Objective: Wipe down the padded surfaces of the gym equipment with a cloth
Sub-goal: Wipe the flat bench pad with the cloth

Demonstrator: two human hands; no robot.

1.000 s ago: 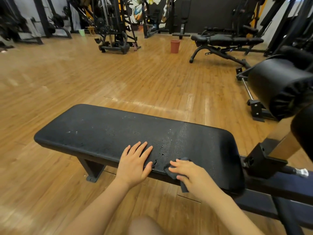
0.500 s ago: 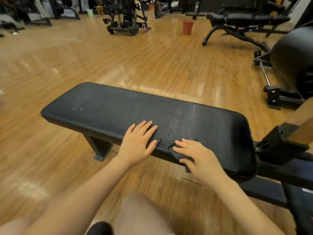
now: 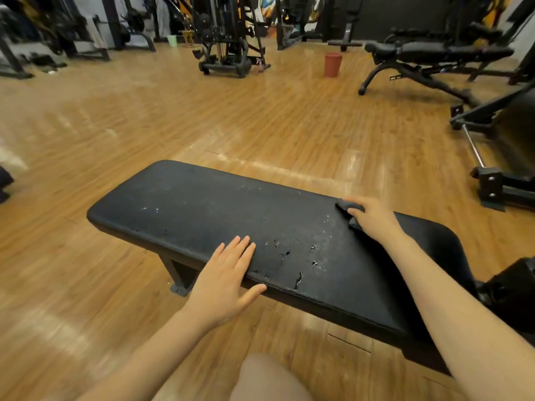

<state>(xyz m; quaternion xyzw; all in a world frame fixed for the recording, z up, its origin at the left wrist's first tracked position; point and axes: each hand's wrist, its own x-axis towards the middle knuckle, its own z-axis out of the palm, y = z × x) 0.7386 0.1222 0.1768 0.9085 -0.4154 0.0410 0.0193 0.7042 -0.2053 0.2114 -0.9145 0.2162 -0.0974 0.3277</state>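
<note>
No words or brand names can be read anywhere; there is a bright painted picture on the far wall, but it is too blurry to make out. A long black bench pad [image 3: 231, 227] sits on a wooden floor [image 3: 144, 125], low and flat, running from the left toward the right. The pad is worn, with little rips and white flecks near the front edge. The left hand [image 3: 223, 280] lies flat on the front edge of the pad with its fingers straight and close together and its thumb sticking out to the side along the edge. It holds nothing and just rests there. The right hand [image 3: 373, 218] is at the back edge of the pad, toward the right end. Its fingers are bent over a small dark cloth [image 3: 346, 205], holding it down against the pad. Only a bit of the cloth peeks out from under the fingers. Both arms are bare, and a knee shows at the bottom. Farther off on the floor stands a small red bucket [image 3: 333, 65]. Just to its right is another black bench [image 3: 434, 53] on curved legs. A tall black weight machine [image 3: 225, 39] stands to the left of the bucket. A pale green cup [image 3: 172, 41] sits near the far wall.
</note>
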